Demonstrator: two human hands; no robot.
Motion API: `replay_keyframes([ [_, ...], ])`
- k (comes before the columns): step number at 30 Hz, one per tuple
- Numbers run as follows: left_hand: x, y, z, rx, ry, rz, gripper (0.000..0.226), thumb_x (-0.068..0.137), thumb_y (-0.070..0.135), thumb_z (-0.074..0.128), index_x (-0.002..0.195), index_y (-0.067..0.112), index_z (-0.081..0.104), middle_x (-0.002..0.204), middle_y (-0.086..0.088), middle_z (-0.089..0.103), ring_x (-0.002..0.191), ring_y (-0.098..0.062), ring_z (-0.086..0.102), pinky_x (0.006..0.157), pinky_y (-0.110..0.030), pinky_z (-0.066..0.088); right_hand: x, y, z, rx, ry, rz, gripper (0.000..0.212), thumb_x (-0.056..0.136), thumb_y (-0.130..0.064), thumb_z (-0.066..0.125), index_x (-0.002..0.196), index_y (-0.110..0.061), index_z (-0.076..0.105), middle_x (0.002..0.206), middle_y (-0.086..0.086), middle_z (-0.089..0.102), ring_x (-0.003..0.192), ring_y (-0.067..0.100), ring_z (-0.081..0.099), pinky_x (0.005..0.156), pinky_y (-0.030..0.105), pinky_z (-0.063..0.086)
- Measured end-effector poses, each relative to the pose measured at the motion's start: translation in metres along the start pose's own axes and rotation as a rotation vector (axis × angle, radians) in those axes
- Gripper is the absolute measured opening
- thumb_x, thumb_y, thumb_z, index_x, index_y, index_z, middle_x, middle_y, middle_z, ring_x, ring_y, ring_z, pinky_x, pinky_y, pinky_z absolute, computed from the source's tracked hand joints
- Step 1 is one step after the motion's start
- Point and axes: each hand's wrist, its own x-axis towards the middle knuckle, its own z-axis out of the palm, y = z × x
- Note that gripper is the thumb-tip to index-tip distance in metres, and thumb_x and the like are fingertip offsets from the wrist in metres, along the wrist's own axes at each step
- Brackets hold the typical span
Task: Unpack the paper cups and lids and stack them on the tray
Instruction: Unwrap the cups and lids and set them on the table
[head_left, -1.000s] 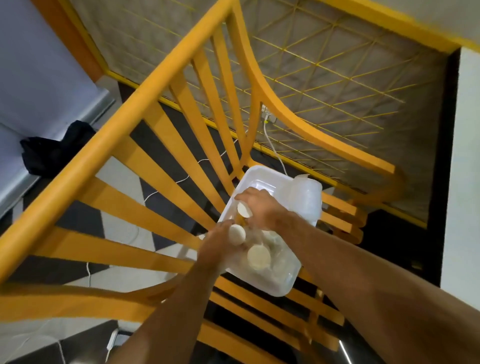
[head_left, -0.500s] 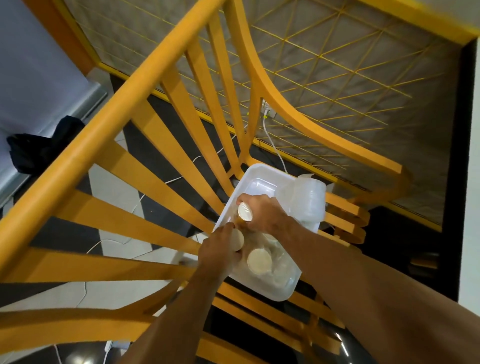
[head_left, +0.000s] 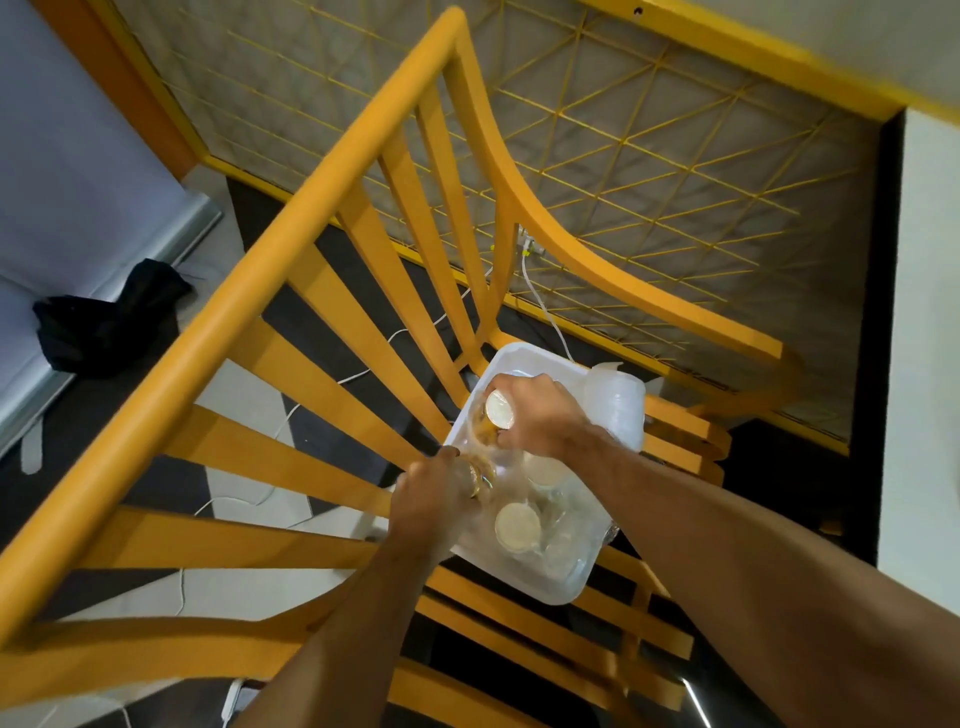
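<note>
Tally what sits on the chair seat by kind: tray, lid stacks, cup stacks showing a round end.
White tray: 1
Clear lid stack: 1
Cup stacks showing a round end: 3, one gripped by the right hand, others at and
Total: 5

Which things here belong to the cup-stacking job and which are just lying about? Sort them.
Job: white tray; cup stack in right hand; cups in left hand; cup on tray; clear lids.

Lying about: black cloth; white cable; orange chair.
</note>
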Motion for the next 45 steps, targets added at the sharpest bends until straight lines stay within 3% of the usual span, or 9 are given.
replay_keyframes([
  [4,-0.015,0.007,-0.036,-0.028,0.051,-0.019,0.056,0.077,0.037,0.08,0.125,0.018,0.058,0.101,-0.001,0.067,0.093,-0.022,0.064,0.081,-0.033,0.056,-0.022,-0.006,-0.032,0.126,0.109,-0.021,0.064,0.073,-0.036,0.085,0.131,-0.028,0.057,0.121,0.0,0.067,0.109,0.024,0.061,0.084,0.032,0.05],
  [9,-0.049,0.035,-0.095,-0.111,0.083,-0.042,0.055,0.072,0.035,0.081,0.121,0.026,0.058,0.103,0.002,0.067,0.095,-0.021,0.063,0.08,-0.038,0.058,-0.074,-0.016,-0.084,0.26,0.255,-0.029,0.059,0.067,-0.034,0.085,0.121,-0.033,0.061,0.109,-0.005,0.071,0.1,0.02,0.064,0.083,0.036,0.056],
  [19,-0.169,0.15,-0.177,-0.002,0.116,0.28,0.053,0.074,0.043,0.076,0.121,0.028,0.059,0.083,0.012,0.06,0.079,-0.009,0.06,0.068,-0.025,0.051,-0.258,0.006,-0.178,0.326,0.466,-0.033,0.056,0.068,-0.038,0.086,0.119,-0.036,0.064,0.1,-0.023,0.064,0.092,0.001,0.059,0.072,0.014,0.045],
  [23,-0.213,0.201,-0.172,0.082,0.05,0.429,0.056,0.075,0.05,0.074,0.125,0.029,0.057,0.082,0.01,0.057,0.08,-0.01,0.061,0.07,-0.025,0.053,-0.334,0.035,-0.185,0.297,0.497,0.03,0.061,0.068,-0.036,0.088,0.123,-0.035,0.063,0.097,-0.022,0.06,0.088,0.004,0.059,0.07,0.01,0.042],
  [27,-0.244,0.246,-0.149,0.162,0.001,0.491,0.056,0.074,0.049,0.075,0.124,0.03,0.057,0.087,0.013,0.058,0.081,-0.01,0.061,0.072,-0.024,0.052,-0.398,0.077,-0.178,0.289,0.51,0.128,0.06,0.066,-0.031,0.087,0.122,-0.034,0.064,0.1,-0.013,0.068,0.09,0.011,0.063,0.076,0.022,0.049],
  [32,-0.26,0.305,-0.114,0.252,-0.034,0.538,0.038,0.075,0.044,0.071,0.106,0.025,0.059,0.088,0.01,0.062,0.083,-0.015,0.062,0.068,-0.028,0.047,-0.451,0.137,-0.17,0.317,0.508,0.269,0.053,0.063,-0.029,0.085,0.113,-0.034,0.065,0.09,-0.015,0.067,0.088,0.013,0.063,0.073,0.023,0.048],
  [36,-0.248,0.349,-0.088,0.275,-0.042,0.565,0.042,0.071,0.041,0.075,0.104,0.02,0.059,0.09,0.005,0.066,0.082,-0.019,0.062,0.073,-0.034,0.053,-0.467,0.178,-0.174,0.33,0.487,0.336,0.049,0.062,-0.028,0.086,0.106,-0.033,0.065,0.093,-0.008,0.069,0.091,0.02,0.063,0.079,0.035,0.054],
  [39,-0.231,0.375,-0.072,0.297,-0.061,0.57,0.049,0.065,0.039,0.078,0.105,0.018,0.059,0.093,0.001,0.065,0.084,-0.024,0.061,0.075,-0.04,0.057,-0.462,0.201,-0.18,0.312,0.483,0.351,0.049,0.061,-0.03,0.086,0.106,-0.029,0.066,0.094,-0.004,0.068,0.093,0.024,0.061,0.077,0.032,0.05],
  [45,-0.211,0.399,-0.051,0.349,-0.048,0.583,0.056,0.06,0.035,0.081,0.109,0.016,0.06,0.099,-0.005,0.065,0.086,-0.027,0.06,0.073,-0.036,0.055,-0.432,0.219,-0.181,0.267,0.437,0.35,0.053,0.063,-0.033,0.084,0.111,-0.026,0.064,0.104,0.002,0.066,0.097,0.028,0.061,0.075,0.033,0.05],
])
